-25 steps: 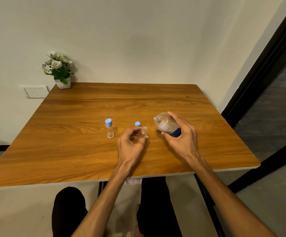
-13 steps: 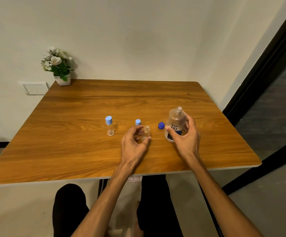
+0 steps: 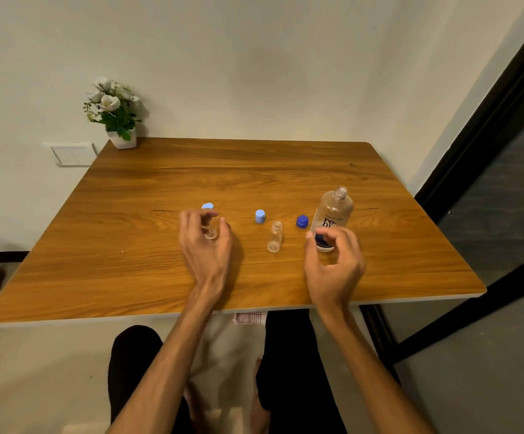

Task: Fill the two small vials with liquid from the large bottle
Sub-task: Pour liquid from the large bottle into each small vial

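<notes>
Reaching over the capped vial [image 3: 211, 228], the left hand [image 3: 205, 245] curls loosely around it; actual contact cannot be told. Vial upright, directly under that grip. Right hand [image 3: 332, 261], holding nothing, sits just before the open large bottle [image 3: 332, 214]. Uncapped vial [image 3: 275, 237] stands between on the surface [image 3: 129, 261].
</notes>
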